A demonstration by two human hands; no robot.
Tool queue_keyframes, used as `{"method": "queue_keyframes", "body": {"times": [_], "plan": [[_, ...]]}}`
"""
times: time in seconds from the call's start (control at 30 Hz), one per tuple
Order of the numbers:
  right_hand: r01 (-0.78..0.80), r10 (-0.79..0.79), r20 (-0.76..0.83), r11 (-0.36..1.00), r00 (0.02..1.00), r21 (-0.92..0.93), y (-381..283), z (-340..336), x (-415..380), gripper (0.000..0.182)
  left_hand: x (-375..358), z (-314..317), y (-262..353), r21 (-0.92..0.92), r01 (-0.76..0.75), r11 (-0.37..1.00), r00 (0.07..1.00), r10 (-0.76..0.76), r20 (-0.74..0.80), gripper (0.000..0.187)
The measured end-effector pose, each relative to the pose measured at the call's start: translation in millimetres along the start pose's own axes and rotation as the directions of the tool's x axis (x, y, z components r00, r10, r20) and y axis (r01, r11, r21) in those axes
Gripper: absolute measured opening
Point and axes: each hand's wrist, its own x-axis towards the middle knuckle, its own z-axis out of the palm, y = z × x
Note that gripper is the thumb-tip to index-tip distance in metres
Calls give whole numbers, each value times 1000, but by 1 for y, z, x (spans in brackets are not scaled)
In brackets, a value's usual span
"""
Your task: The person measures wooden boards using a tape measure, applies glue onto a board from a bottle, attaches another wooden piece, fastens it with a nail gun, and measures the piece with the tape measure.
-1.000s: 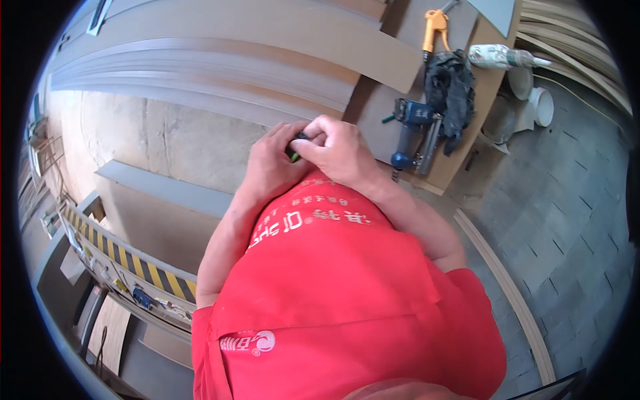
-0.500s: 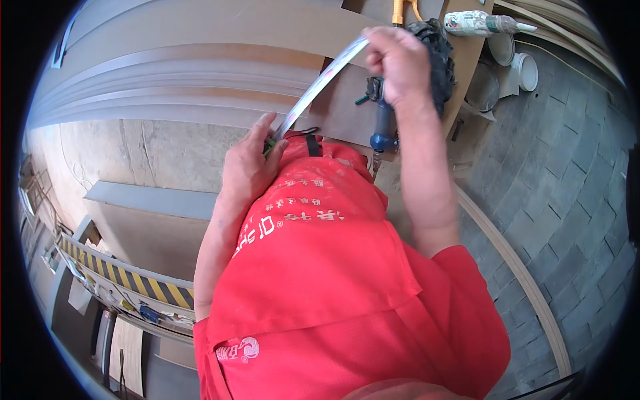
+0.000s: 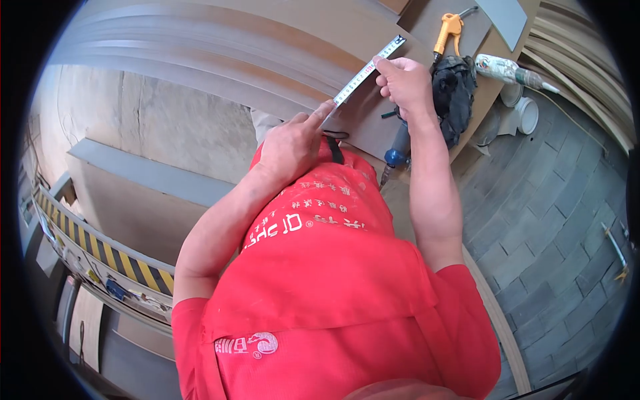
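A tape measure point(image 3: 353, 85) has its white marked blade drawn out above the brown boards in front of my red apron. My right hand point(image 3: 408, 87) pinches the blade's edge between thumb and fingers, a short way below its free end. Lower down, my left hand point(image 3: 293, 143) is closed around the near end, with a finger stretched along the blade; the case is hidden there. Under my right forearm lies a blue power tool point(image 3: 399, 148), partly covered. Beside my right wrist rests a black crumpled cloth or glove point(image 3: 453, 93).
A yellow air blow gun point(image 3: 448, 33) and a white nozzle bottle point(image 3: 510, 70) lie on the board at the right. Stacked brown panels point(image 3: 220, 50) stretch left. White buckets point(image 3: 527, 115) stand on the grey tiled floor point(image 3: 553, 213). A striped yellow-black edge point(image 3: 107, 247) is lower left.
My left hand has moved right and forward along the tape. The blade's free end now extends past my right hand, and the blade lies straighter. My view has shifted.
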Motion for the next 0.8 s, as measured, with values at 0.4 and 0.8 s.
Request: {"method": "queue_keyframes", "body": {"times": [0.4, 0.8], "plan": [[144, -137, 73, 986, 988, -87, 9, 9, 23, 21, 9, 12, 4, -85, 25, 996, 993, -15, 116, 72], [122, -94, 131, 966, 987, -228, -3, 10, 21, 27, 21, 26, 7, -167, 16, 986, 1000, -11, 27, 70]]}}
